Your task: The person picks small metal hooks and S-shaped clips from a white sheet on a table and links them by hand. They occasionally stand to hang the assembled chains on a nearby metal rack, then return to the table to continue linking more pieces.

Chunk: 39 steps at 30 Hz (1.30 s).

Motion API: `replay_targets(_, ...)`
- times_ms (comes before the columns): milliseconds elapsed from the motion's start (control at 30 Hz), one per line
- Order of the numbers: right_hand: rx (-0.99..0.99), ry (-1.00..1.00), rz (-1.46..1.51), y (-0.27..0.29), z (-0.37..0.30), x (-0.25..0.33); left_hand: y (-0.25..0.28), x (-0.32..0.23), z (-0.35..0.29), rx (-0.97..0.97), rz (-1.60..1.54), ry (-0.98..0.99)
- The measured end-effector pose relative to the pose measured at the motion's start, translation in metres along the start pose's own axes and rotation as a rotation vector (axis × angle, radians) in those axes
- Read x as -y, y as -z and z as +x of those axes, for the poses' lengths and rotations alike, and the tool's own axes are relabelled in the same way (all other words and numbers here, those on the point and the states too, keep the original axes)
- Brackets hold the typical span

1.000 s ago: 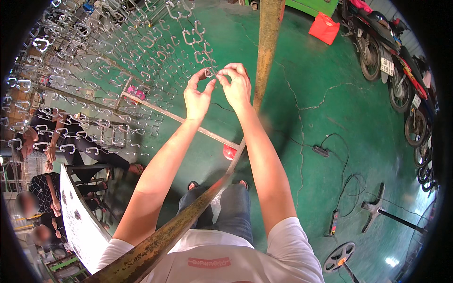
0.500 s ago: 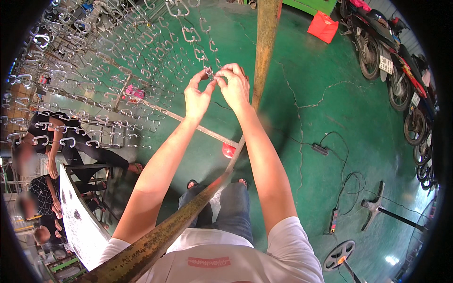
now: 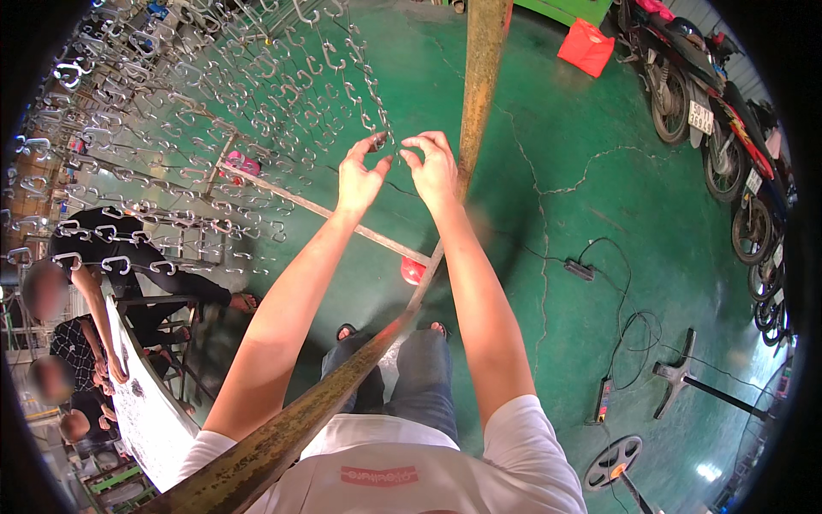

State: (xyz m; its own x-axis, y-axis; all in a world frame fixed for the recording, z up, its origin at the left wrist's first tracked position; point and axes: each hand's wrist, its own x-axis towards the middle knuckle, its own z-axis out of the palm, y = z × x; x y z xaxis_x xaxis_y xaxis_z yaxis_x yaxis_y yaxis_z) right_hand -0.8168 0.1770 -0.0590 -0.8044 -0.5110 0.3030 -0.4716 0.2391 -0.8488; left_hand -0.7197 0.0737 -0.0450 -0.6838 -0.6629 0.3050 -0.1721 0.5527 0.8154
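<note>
Hovering left of the rusty pole (image 3: pixel 485 86), my left hand (image 3: pixel 360 180) and right hand (image 3: pixel 434 174) have fingers parted near metal links (image 3: pixel 382 112); right of it sits a red bag (image 3: pixel 586 48), contents hidden.

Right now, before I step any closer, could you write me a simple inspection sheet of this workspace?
Surface: green floor, cracked in places.
Work items: metal hooks hang in linked strands, upper left; one strand ends near the fingertips.
Left hand: thumb and finger curled beside that strand; whether it grips a hook is unclear.
Right hand: thumb and finger parted, nothing seen held.
Clutter: red bag on the floor at the top right.
Cables: black cable loops on the floor, right; power strip nearby.
Surroundings: motorbikes along the right; people by a white table, left.
</note>
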Motion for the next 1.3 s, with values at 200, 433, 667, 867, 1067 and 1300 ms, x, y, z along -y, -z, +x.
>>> replay_targets(200,-0.031,-0.019,-0.029,-0.014,0.003,-0.005,0.0,0.005,0.0,-0.007,0.02,0.003)
replay_targets(433,-0.044,0.019,-0.046,-0.02,0.009,-0.005,0.004,0.002,0.001,-0.01,0.01,0.004)
replay_targets(667,-0.025,0.021,-0.046,-0.023,0.008,-0.002,0.004,-0.002,0.0,0.037,0.044,0.037)
replay_targets(867,-0.037,0.028,-0.05,-0.02,0.005,-0.003,0.003,-0.007,-0.003,0.024,0.048,0.006)
replay_targets(1067,-0.045,0.093,-0.083,-0.018,0.003,-0.002,0.004,-0.007,-0.004,0.033,0.056,-0.024)
replay_targets(1300,-0.072,0.164,-0.098,-0.018,-0.002,-0.001,0.005,-0.004,-0.008,0.035,0.055,-0.001)
